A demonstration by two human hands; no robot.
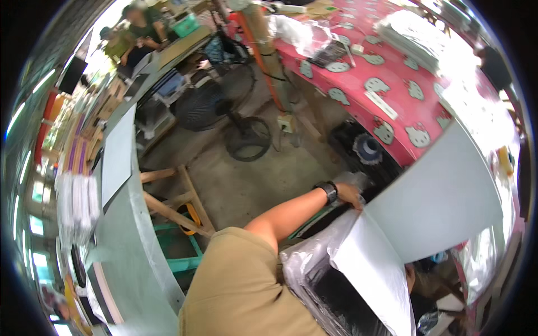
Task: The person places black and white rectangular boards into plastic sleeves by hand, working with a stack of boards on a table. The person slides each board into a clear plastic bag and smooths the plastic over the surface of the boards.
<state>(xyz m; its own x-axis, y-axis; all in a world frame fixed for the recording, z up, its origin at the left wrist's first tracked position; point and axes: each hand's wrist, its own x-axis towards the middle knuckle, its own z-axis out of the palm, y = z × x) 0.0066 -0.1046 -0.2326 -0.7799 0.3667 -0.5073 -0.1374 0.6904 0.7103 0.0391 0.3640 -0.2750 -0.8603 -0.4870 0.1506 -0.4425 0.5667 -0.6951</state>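
Observation:
A large folded white-and-grey sheet (440,193) stands at the right, its lower white part slanting over an opening lined with a clear plastic bag (308,252). Something black (342,294) lies inside the bag. Reaching across from the lower edge, my left hand (350,195), with a dark watch at the wrist, is closed on the left end of the fold, next to the bag's plastic. Only part of my right hand (411,278) shows, at the fold's other end; it grips the sheet's edge, and most of its fingers are hidden.
A pink patterned table (347,75) stands ahead, with a dark machine-like object (367,148) beneath it. A standing fan (218,106) and wooden post (263,45) are on the floor. A long grey-green bench (131,246) curves along the left; two people (140,31) sit far back.

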